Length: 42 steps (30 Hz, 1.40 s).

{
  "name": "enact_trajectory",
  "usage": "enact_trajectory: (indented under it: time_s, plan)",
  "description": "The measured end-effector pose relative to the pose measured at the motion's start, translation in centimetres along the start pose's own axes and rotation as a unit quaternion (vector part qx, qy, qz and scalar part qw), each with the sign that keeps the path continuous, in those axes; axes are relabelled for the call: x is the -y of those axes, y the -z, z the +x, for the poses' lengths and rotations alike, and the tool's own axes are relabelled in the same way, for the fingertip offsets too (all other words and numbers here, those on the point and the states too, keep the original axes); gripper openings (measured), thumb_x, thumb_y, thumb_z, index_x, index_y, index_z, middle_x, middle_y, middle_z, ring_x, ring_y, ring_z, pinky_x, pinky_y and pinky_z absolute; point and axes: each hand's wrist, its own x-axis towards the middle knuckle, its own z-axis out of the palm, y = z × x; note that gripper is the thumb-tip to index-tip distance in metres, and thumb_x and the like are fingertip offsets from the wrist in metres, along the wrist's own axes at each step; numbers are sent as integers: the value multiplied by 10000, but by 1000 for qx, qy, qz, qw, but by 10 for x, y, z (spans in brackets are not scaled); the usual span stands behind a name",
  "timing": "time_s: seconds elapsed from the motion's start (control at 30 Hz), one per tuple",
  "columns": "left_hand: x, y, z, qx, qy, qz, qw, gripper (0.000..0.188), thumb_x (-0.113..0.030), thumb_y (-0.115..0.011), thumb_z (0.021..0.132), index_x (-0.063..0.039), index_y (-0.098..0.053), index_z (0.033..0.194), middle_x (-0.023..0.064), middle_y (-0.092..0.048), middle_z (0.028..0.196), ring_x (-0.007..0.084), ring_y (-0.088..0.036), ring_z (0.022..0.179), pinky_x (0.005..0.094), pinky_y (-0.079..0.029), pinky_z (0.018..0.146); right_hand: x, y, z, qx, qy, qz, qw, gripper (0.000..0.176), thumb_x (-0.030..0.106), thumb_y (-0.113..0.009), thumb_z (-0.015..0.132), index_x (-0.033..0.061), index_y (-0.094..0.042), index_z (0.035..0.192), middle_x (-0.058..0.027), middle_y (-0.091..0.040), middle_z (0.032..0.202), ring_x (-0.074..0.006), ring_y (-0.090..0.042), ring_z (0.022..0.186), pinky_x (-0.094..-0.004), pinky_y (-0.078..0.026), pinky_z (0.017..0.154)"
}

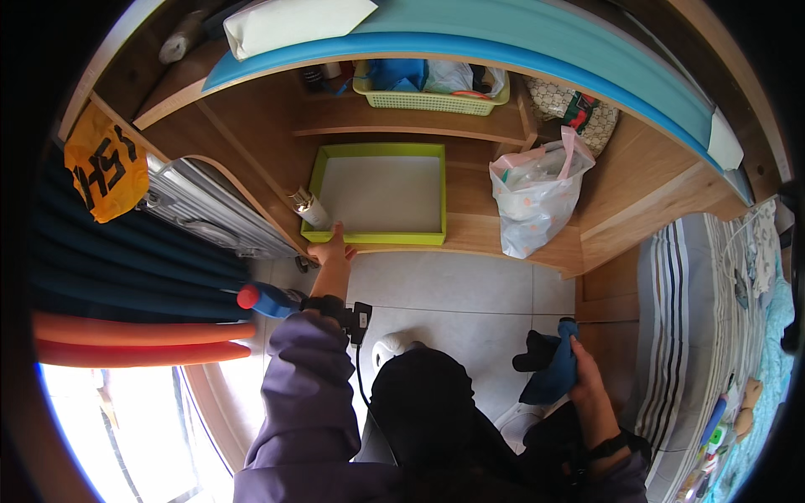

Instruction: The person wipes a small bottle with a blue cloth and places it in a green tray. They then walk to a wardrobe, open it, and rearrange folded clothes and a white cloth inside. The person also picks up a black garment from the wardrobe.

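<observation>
My left hand is at the front left corner of a shallow green tray or box lid with a whitish inside, on a wooden shelf. Its thumb lies over the rim and the other fingers are partly hidden, so the grip is unclear. A white bottle with a gold top leans inside the tray's left end, just beyond the thumb. At the lower right, my right hand holds a blue and black cloth above the floor.
A plastic bag stands right of the tray. A yellow-green basket of items sits on the upper shelf. A blue bottle with a red cap is beside my left forearm. A striped bed cover lies at right.
</observation>
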Motion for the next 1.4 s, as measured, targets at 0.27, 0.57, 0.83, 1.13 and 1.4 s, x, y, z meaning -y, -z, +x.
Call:
enact_trajectory:
  time_s: [0.27,0.57,0.83,1.13,1.4]
  plan:
    - [1,-13,-8,87,9,-51,995,652,-69,-585,786,-127,-136,1254,175,-350,1217,345,-603,806,383,-607,578,1,-3,2,7,-2,28,1000,355,345,-545,883,34,-542,1054,-78,-593,917,-200,-574,807,-332,-489,751]
    - [1,-12,0,98,6,5,995,896,-147,-534,819,-207,164,1377,192,-417,1230,333,-634,709,353,-591,522,-2,-13,7,30,-6,19,999,350,345,-547,880,34,-552,1039,-81,-595,904,-198,-576,799,-323,-490,746]
    - [-6,-11,23,154,-50,176,971,866,-202,-541,805,-214,102,1384,240,-508,1113,357,-636,661,360,-558,436,-1,-13,10,12,-8,16,1000,327,349,-539,885,48,-554,1010,-76,-590,840,-201,-579,736,-327,-498,691]
    - [-14,-5,69,87,-157,435,882,787,-299,-536,799,-184,-42,1400,271,-532,1155,378,-550,1043,467,-430,871,-3,-9,11,8,-18,14,1000,336,342,-527,893,39,-546,1036,-79,-593,869,-197,-582,760,-321,-499,707]
    - [43,22,40,130,-181,301,927,818,-331,-590,769,-185,-84,1394,232,-557,1102,361,-604,915,447,-536,686,-4,-20,14,23,-10,4,1000,373,347,-526,894,26,-533,1083,-85,-594,935,-193,-578,827,-317,-489,758]
